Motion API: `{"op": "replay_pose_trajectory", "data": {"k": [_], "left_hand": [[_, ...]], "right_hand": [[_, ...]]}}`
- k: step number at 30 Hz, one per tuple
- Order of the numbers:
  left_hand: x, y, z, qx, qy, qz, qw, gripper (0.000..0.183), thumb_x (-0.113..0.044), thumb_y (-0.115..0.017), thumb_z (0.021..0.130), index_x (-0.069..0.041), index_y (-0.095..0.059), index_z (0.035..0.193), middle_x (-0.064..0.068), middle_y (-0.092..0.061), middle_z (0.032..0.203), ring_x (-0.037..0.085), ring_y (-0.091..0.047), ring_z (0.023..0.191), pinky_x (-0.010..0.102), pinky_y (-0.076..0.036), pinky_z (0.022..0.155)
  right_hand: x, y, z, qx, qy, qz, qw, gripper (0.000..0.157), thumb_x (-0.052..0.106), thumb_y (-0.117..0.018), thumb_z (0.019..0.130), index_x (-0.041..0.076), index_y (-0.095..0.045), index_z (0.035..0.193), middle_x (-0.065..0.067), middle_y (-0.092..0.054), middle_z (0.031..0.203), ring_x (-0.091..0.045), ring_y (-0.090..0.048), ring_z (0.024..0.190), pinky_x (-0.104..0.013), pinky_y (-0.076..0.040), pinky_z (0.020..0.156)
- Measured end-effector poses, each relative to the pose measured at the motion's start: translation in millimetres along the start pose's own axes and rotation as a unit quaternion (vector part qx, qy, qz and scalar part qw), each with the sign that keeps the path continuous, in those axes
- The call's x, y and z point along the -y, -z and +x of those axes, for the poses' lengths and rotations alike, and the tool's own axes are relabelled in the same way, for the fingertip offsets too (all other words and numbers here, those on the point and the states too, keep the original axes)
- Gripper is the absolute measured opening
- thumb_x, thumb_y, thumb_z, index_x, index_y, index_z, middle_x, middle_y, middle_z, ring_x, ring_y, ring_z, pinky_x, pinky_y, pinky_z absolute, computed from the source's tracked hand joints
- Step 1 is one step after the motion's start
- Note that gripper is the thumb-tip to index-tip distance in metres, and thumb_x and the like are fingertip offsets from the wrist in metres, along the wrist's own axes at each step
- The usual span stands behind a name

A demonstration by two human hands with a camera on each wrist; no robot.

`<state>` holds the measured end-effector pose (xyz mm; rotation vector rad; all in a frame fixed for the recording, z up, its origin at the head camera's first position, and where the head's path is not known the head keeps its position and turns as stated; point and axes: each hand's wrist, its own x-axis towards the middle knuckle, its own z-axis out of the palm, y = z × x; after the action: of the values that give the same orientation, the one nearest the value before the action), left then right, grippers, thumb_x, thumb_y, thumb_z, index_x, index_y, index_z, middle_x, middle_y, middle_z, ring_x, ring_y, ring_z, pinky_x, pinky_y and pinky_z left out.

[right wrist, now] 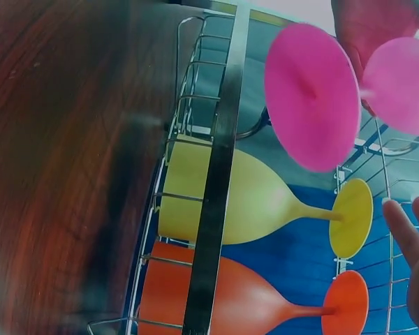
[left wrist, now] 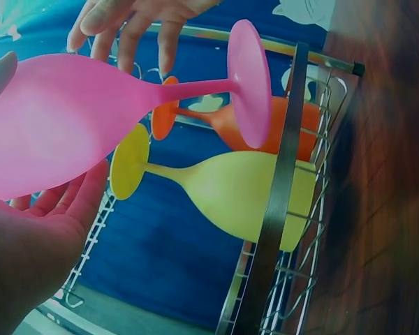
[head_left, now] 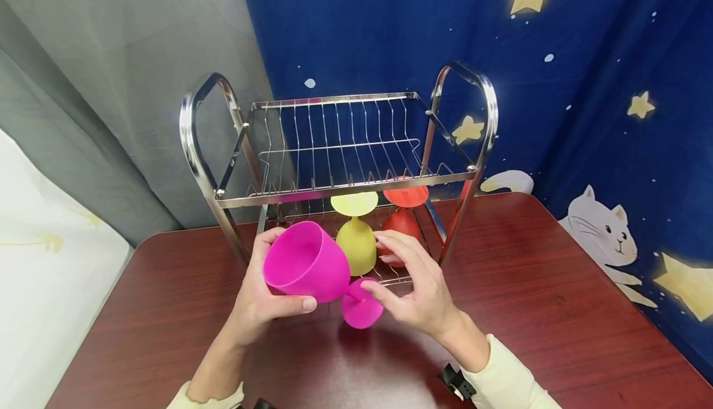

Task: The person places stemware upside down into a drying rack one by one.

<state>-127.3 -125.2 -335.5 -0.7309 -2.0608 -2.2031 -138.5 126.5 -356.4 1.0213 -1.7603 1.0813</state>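
A magenta plastic goblet (head_left: 328, 268) is tilted in front of the rack, its bowl mouth toward the head camera and its round foot low on the right. My left hand (head_left: 257, 301) grips the bowl, thumb on the near side and fingers behind. Close to the goblet's foot, my right hand (head_left: 423, 285) has its fingers spread and loosely bent. The right wrist view shows these right fingers (right wrist: 405, 230) apart from the goblet. Behind, a yellow goblet (head_left: 356, 247) and an orange-red goblet (head_left: 402, 224) stand upside down on the lower tier.
A two-tier chrome dish rack (head_left: 345, 191) with curved side handles stands on the dark red wooden table (head_left: 535, 285). Wire slots line its upper tier. Behind the table hang a grey curtain (head_left: 167, 38) and a blue star-patterned curtain (head_left: 379, 31).
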Motion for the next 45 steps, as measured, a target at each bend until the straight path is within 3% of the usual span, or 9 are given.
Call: {"op": "replay_pose_trajectory", "data": {"k": [7, 13, 17, 22, 30, 37, 42, 45], "left_hand": [[1.6, -6.7, 0.3, -0.01, -0.005, -0.002, 0.9999, 0.086, -0.003, -0.079, 0.062, -0.013, -0.032, 0.134, 0.012, -0.049, 0.128, 0.028, -0.053, 0.115, 0.036, -0.058, 0.081], [4.3, -10.8, 0.9, -0.015, -0.006, -0.011, 0.9998, 0.086, -0.003, -0.079, 0.062, -0.013, -0.032, 0.134, 0.012, -0.049, 0.129, 0.028, -0.052, 0.116, 0.036, -0.058, 0.081], [5.3, -13.5, 2.0, -0.016, -0.007, -0.019, 0.9997, 0.086, -0.004, -0.08, 0.062, -0.012, -0.032, 0.133, 0.013, -0.049, 0.128, 0.03, -0.051, 0.116, 0.035, -0.057, 0.082], [5.2, -15.4, 2.1, -0.022, -0.009, -0.019, 0.9995, 0.086, -0.003, -0.08, 0.062, -0.012, -0.033, 0.133, 0.013, -0.048, 0.129, 0.031, -0.051, 0.117, 0.035, -0.057, 0.082], [8.2, -17.7, 3.5, -0.028, -0.017, -0.006, 0.9995, 0.087, -0.006, -0.083, 0.06, -0.012, -0.033, 0.132, 0.013, -0.048, 0.129, 0.031, -0.05, 0.117, 0.034, -0.057, 0.083], [8.9, -19.7, 5.0, -0.023, -0.019, -0.006, 0.9995, 0.087, -0.008, -0.084, 0.061, -0.011, -0.033, 0.132, 0.014, -0.048, 0.129, 0.032, -0.05, 0.117, 0.035, -0.057, 0.083], [10.5, -20.8, 4.4, -0.013, -0.017, 0.01, 0.9997, 0.089, -0.007, -0.083, 0.062, -0.012, -0.031, 0.134, 0.012, -0.046, 0.13, 0.032, -0.048, 0.119, 0.037, -0.057, 0.084], [11.1, -21.8, 4.0, -0.008, -0.019, 0.015, 0.9997, 0.091, -0.007, -0.083, 0.061, -0.013, -0.03, 0.134, 0.011, -0.046, 0.132, 0.031, -0.047, 0.12, 0.038, -0.057, 0.084]], "right_hand": [[4.4, -4.7, -1.9, 0.053, -0.038, 0.031, 0.997, 0.066, 0.033, -0.074, 0.085, -0.005, -0.05, 0.133, -0.019, -0.056, 0.126, -0.027, -0.061, 0.105, -0.033, -0.059, 0.076], [6.8, -6.4, -4.3, 0.097, -0.091, 0.063, 0.989, 0.071, 0.034, -0.074, 0.084, 0.0, -0.045, 0.139, -0.013, -0.054, 0.129, -0.025, -0.059, 0.109, -0.035, -0.06, 0.075], [7.8, -6.8, -5.0, 0.119, -0.109, 0.074, 0.984, 0.077, 0.027, -0.08, 0.079, 0.001, -0.042, 0.141, -0.014, -0.054, 0.13, -0.023, -0.059, 0.11, -0.036, -0.06, 0.075], [9.5, -8.5, -3.2, 0.136, -0.125, 0.083, 0.979, 0.087, 0.011, -0.086, 0.07, 0.005, -0.04, 0.143, -0.011, -0.055, 0.129, -0.021, -0.06, 0.11, -0.034, -0.059, 0.076], [12.1, -9.9, -1.1, 0.157, -0.161, 0.081, 0.971, 0.085, 0.017, -0.085, 0.074, 0.01, -0.039, 0.146, -0.008, -0.056, 0.127, -0.019, -0.062, 0.107, -0.033, -0.059, 0.077], [10.4, -10.8, -2.5, 0.161, -0.163, 0.058, 0.972, 0.084, 0.018, -0.085, 0.075, 0.011, -0.04, 0.145, -0.006, -0.058, 0.124, -0.017, -0.064, 0.102, -0.031, -0.059, 0.078], [11.5, -10.6, -2.0, 0.174, -0.188, 0.066, 0.964, 0.088, 0.023, -0.085, 0.074, 0.017, -0.038, 0.148, -0.003, -0.058, 0.127, -0.014, -0.064, 0.102, -0.029, -0.058, 0.079], [11.4, -11.5, -1.7, 0.174, -0.182, 0.061, 0.966, 0.086, 0.024, -0.084, 0.076, 0.016, -0.037, 0.148, -0.004, -0.058, 0.127, -0.015, -0.063, 0.103, -0.03, -0.058, 0.078]]}}
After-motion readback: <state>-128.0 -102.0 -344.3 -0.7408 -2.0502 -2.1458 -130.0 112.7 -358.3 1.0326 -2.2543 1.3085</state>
